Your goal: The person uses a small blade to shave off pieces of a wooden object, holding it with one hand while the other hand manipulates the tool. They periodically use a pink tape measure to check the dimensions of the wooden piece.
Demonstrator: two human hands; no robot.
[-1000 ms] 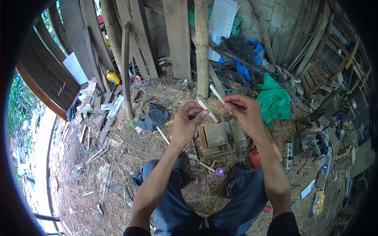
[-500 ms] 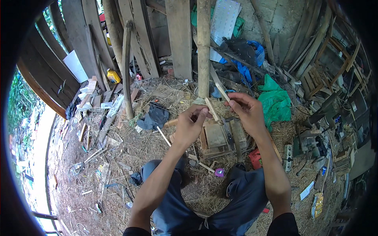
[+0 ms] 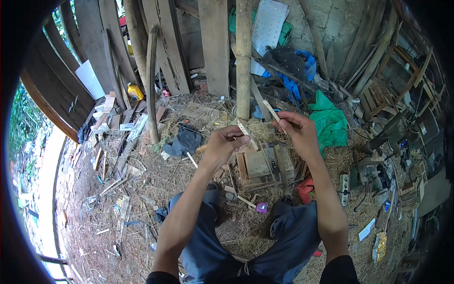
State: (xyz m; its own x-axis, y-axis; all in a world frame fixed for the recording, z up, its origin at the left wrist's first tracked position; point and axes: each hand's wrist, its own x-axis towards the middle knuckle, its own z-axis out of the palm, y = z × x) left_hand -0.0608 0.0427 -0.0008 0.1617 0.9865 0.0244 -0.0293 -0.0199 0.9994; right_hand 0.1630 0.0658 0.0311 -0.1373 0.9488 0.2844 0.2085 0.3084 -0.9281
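Note:
My left hand [image 3: 221,147] is closed on a short pale wooden piece [image 3: 247,134] with a row of small dark marks or holes along its face. The piece tilts, its upper end leaning left. In my right hand [image 3: 298,130], a thin wooden stick [image 3: 270,110] is pinched between thumb and fingers, its free end pointing up and left. The two pieces are apart, with a gap between the hands. Below them sits a low wooden block [image 3: 257,164] on the ground. A dark, narrow blade-like tool [image 3: 275,168] lies on top of it.
A wooden post [image 3: 243,61] rises just beyond my hands. Green plastic sheeting [image 3: 330,124] lies at right, a dark cloth [image 3: 184,142] at left. Near my feet are a purple tape measure [image 3: 261,207] and a red object [image 3: 306,190]. Wood scraps and shavings litter the ground.
My hands have drawn slightly apart. The left one moved a little left with the marked wooden piece; the thin stick in my right hand has shifted slightly, and its upper end shows more plainly.

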